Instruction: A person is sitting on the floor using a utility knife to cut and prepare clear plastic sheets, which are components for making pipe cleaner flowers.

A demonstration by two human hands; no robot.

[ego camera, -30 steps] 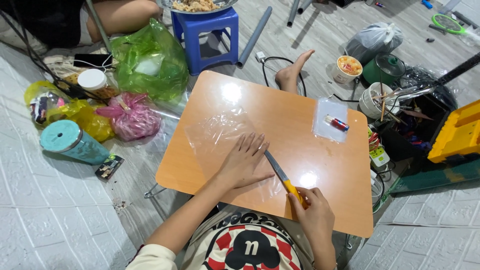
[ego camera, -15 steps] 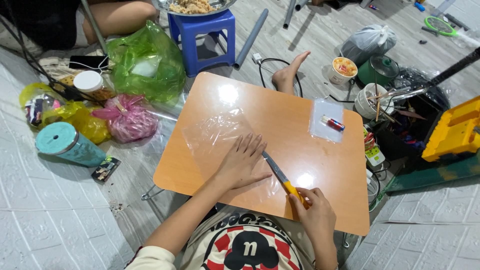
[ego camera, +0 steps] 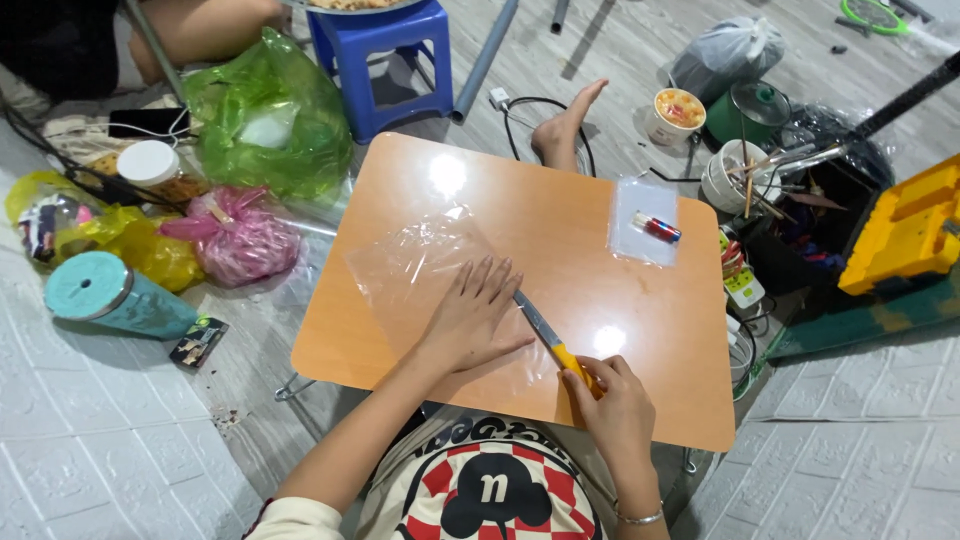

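Observation:
A clear plastic sheet (ego camera: 415,270) lies flat on the small orange folding table (ego camera: 560,230). My left hand (ego camera: 472,318) presses down on the sheet with fingers spread. My right hand (ego camera: 612,405) grips a yellow-handled utility knife (ego camera: 551,339). Its blade lies on the plastic right beside my left fingertips. A small clear bag (ego camera: 645,222) with a red and blue item inside rests at the table's far right.
Left of the table sit a green plastic bag (ego camera: 270,115), a pink bag (ego camera: 240,240), yellow bags and a teal tumbler (ego camera: 115,297). A blue stool (ego camera: 380,55) stands behind, and my bare foot (ego camera: 562,128) is at the far edge. Pots, cups and a yellow crate (ego camera: 905,230) crowd the right.
Both hands hold almost the same places over the second. The knife blade stays against the plastic by my left fingers; only the camera view shifts slightly.

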